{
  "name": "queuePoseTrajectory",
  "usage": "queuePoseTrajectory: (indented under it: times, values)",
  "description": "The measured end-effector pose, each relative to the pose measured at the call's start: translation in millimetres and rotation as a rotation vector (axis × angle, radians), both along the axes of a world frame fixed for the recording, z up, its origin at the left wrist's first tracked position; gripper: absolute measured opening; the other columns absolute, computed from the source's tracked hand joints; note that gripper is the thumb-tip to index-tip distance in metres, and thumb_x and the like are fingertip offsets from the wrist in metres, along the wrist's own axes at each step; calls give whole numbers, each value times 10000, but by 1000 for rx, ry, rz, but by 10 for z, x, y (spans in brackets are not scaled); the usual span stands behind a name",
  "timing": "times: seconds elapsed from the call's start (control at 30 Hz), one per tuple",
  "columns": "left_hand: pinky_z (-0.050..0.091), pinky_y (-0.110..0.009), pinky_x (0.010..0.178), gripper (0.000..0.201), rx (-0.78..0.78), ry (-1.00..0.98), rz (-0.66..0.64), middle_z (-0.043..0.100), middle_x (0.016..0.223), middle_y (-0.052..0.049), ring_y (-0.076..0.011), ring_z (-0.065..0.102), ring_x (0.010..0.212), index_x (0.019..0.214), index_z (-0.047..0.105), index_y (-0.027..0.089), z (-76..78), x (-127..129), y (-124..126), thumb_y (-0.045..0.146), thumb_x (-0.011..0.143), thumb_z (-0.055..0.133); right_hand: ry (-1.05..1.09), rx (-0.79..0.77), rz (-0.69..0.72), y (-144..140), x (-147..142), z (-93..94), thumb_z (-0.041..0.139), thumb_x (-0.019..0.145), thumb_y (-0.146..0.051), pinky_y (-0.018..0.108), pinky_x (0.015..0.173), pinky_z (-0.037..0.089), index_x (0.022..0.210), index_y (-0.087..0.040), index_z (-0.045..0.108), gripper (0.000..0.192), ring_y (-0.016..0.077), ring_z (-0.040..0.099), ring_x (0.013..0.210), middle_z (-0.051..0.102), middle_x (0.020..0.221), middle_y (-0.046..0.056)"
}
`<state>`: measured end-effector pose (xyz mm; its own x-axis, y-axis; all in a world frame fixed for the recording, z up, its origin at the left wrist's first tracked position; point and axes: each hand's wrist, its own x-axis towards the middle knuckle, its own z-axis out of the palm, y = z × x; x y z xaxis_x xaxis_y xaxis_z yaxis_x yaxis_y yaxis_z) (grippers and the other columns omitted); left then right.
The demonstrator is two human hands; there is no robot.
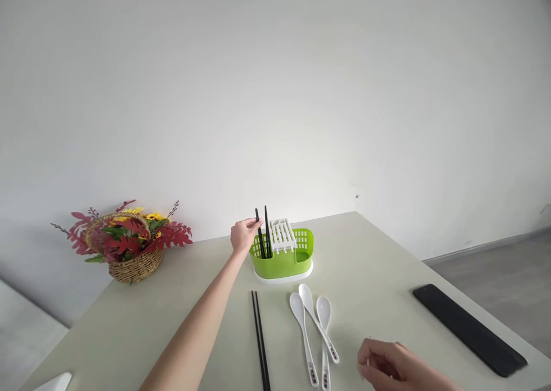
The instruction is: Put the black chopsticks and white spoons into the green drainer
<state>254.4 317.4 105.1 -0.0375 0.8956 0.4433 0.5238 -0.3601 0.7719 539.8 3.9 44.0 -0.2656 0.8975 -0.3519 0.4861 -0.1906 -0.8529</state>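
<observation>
My left hand [243, 235] reaches forward, thumb and fingers pinched on the upper part of a black chopstick [259, 236]. That chopstick stands in the left part of a green utensil holder [282, 268], beside a second upright black chopstick [267, 230]. A white slotted rack [283, 236] sits across the holder's middle. My right hand [396, 363] hovers low at the right with its fingers curled in and nothing visible in them. Nearest to it are three white spoons [325, 312], partly overlapping on the table. Another pair of black chopsticks [260, 340] lies left of the spoons.
A wicker basket [136, 268] of red and yellow artificial flowers stands at the table's back left. A long black object [467, 329] lies along the right edge. Part of a white object [55, 382] shows at bottom left. The wall rises behind the table [365, 264].
</observation>
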Motion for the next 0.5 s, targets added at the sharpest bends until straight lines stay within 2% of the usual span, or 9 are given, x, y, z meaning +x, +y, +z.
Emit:
queuePoseTrajectory:
  times: [0.1,0.17,0.23,0.3,0.37,0.43,0.5]
  values:
    - [575,-366,861,449,18,46,34,789,976,-74,-235,742,881,1079,747,212,-161,-108,-33,571,809,741,8,27,38,86,-151,45,522,890,-481,217,514,391,842,-230,533,256,116,538,543,578,622,-29]
    - [568,-386,862,516,32,52,97,748,1052,-126,-236,719,879,1161,686,167,-343,-241,-128,601,890,617,18,48,51,129,-315,87,516,901,-432,219,537,402,836,-228,536,215,111,534,536,583,617,-34]
    - [551,-432,901,562,38,47,188,704,1086,-176,-265,694,934,1147,649,135,-571,-434,-294,630,937,487,10,73,64,162,-518,104,521,905,-371,222,582,425,827,-226,550,167,114,556,558,596,618,-35]
    - [525,-485,943,584,27,40,272,686,1025,-188,-305,673,983,1048,642,144,-812,-671,-529,667,941,407,-24,95,86,194,-750,79,525,906,-303,225,626,447,828,-226,573,120,124,595,593,630,632,-31]
    - [529,-509,912,595,-4,36,321,681,908,-168,-330,674,944,910,630,181,-1032,-913,-821,716,921,369,-112,134,107,234,-999,18,526,910,-244,240,648,459,855,-226,604,97,143,637,618,684,663,-20]
    - [550,-472,837,596,-35,36,316,685,835,-132,-312,685,851,849,617,211,-1207,-1115,-1142,747,904,362,-285,248,96,282,-1261,-60,524,933,-229,279,683,473,919,-221,646,123,195,698,709,740,737,13]
    - [558,-405,781,597,-57,32,282,692,800,-98,-277,690,791,868,633,216,-1327,-1251,-1451,755,899,379,-478,348,78,331,-1536,-146,523,973,-270,333,711,495,1023,-192,671,175,273,741,828,772,847,74]
